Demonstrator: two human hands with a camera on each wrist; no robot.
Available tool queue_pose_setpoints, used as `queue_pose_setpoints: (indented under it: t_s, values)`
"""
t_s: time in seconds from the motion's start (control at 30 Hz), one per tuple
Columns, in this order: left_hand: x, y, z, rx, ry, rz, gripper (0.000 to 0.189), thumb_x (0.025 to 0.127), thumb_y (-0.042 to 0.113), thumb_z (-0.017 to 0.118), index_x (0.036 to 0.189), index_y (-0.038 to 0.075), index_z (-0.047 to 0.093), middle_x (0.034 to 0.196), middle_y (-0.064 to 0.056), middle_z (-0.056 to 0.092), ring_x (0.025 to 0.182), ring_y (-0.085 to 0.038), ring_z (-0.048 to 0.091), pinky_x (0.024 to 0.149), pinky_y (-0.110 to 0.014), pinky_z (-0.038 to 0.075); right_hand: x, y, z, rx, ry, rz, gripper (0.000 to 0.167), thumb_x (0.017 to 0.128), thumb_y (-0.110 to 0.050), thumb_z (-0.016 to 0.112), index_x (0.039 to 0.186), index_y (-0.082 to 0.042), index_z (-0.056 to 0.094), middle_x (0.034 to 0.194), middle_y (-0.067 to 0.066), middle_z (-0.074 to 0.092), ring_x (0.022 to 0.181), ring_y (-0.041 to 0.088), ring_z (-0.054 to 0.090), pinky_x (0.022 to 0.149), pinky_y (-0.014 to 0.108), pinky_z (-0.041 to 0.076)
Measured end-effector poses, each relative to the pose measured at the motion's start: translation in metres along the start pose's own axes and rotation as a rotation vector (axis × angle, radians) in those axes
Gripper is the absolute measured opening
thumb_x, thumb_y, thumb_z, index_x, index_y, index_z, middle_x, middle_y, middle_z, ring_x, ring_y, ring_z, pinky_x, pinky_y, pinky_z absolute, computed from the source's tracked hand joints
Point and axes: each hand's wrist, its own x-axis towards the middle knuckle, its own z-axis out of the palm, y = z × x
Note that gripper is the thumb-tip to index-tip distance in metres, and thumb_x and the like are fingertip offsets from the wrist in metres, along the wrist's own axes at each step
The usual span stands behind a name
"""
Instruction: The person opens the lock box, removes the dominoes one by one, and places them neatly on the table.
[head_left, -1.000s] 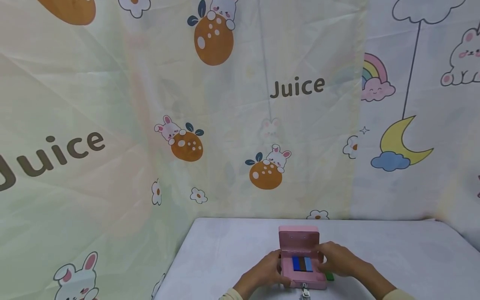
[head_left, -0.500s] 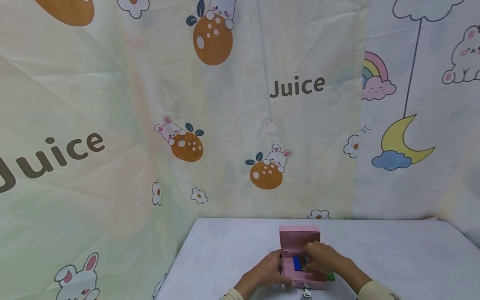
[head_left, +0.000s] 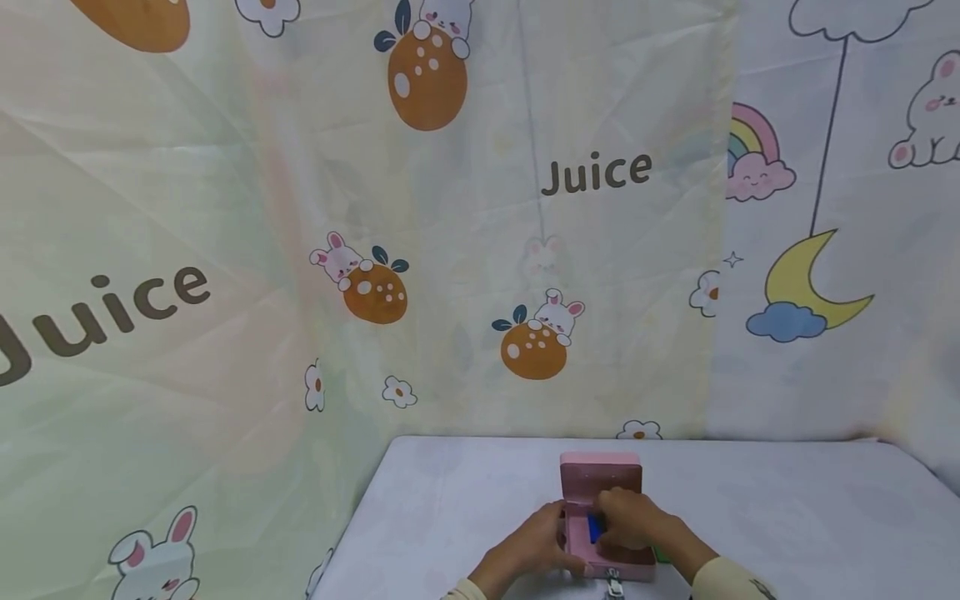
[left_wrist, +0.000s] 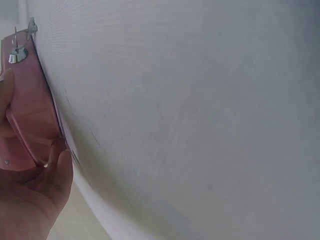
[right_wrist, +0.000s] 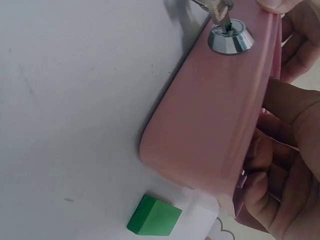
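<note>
A pink metal cash box [head_left: 626, 572] stands on the table with its lid [head_left: 600, 479] raised. Its front carries a round silver lock [right_wrist: 231, 42], with a key [right_wrist: 220, 11] in it. My left hand [head_left: 528, 542] grips the box's left side, thumb on the front rim and fingers along the wall. My right hand [head_left: 632, 523] reaches over the right wall into the box, fingers bent downward. Beside those fingers shows a blue block [head_left: 595, 528]; the rest of the contents is hidden beneath the hand. I cannot tell whether the right fingers pinch a block.
A green block [right_wrist: 155, 216] lies on the white table [head_left: 465, 475] just right of the box. Behind the table hangs a printed cloth [head_left: 450, 208] with rabbits, fruit and the word "Juice".
My right hand has moved from the box's right rim leftward into the box, covering the brown and light blue blocks seen earlier. The left hand keeps its grip on the box.
</note>
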Motion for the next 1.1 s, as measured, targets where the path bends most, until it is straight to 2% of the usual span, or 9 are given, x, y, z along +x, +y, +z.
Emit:
queue_pose_setpoints:
  t_s: [0.23, 0.43, 0.6, 0.83, 1.1]
  values:
    - [0.000, 0.001, -0.001, 0.012, 0.003, -0.023, 0.078, 0.072, 0.017, 0.090, 0.139, 0.026, 0.052, 0.129, 0.012, 0.061, 0.101, 0.004, 0.058, 0.085, -0.021, 0.052, 0.004, -0.002, 0.005, -0.018, 0.004, 0.020, 0.029, 0.071, -0.019, 0.090, 0.094, -0.009, 0.075, 0.073, -0.007, 0.064, 0.067, 0.014, 0.051, 0.068, 0.035, 0.049]
    - [0.000, 0.000, 0.000, 0.030, 0.007, -0.016, 0.078, 0.071, 0.017, 0.090, 0.139, 0.025, 0.052, 0.129, 0.011, 0.062, 0.099, 0.004, 0.057, 0.085, -0.020, 0.052, 0.005, -0.004, 0.008, -0.009, 0.025, 0.022, 0.030, 0.072, -0.015, 0.089, 0.097, -0.007, 0.075, 0.072, -0.005, 0.063, 0.066, 0.014, 0.052, 0.066, 0.034, 0.048]
    - [-0.001, 0.000, 0.000, 0.021, 0.006, -0.015, 0.078, 0.071, 0.016, 0.090, 0.139, 0.025, 0.052, 0.126, 0.011, 0.063, 0.095, 0.004, 0.058, 0.081, -0.020, 0.052, 0.006, -0.005, 0.009, -0.010, 0.031, 0.004, 0.030, 0.072, -0.014, 0.089, 0.098, -0.006, 0.076, 0.069, -0.006, 0.061, 0.064, 0.014, 0.051, 0.062, 0.031, 0.044]
    - [-0.001, -0.001, 0.001, 0.027, 0.014, -0.015, 0.078, 0.072, 0.017, 0.090, 0.139, 0.026, 0.052, 0.125, 0.010, 0.063, 0.095, 0.003, 0.059, 0.079, -0.020, 0.052, 0.010, -0.004, 0.016, -0.018, 0.055, -0.036, 0.028, 0.072, -0.016, 0.089, 0.096, -0.008, 0.076, 0.075, -0.004, 0.066, 0.066, 0.013, 0.051, 0.064, 0.033, 0.049]
    - [-0.002, 0.001, 0.000, 0.034, 0.020, -0.021, 0.078, 0.072, 0.018, 0.090, 0.139, 0.026, 0.052, 0.122, 0.010, 0.063, 0.095, 0.001, 0.059, 0.081, -0.020, 0.052, 0.011, -0.008, 0.016, -0.055, 0.076, -0.061, 0.028, 0.072, -0.017, 0.089, 0.095, -0.010, 0.076, 0.074, -0.006, 0.066, 0.066, 0.012, 0.049, 0.062, 0.032, 0.047]
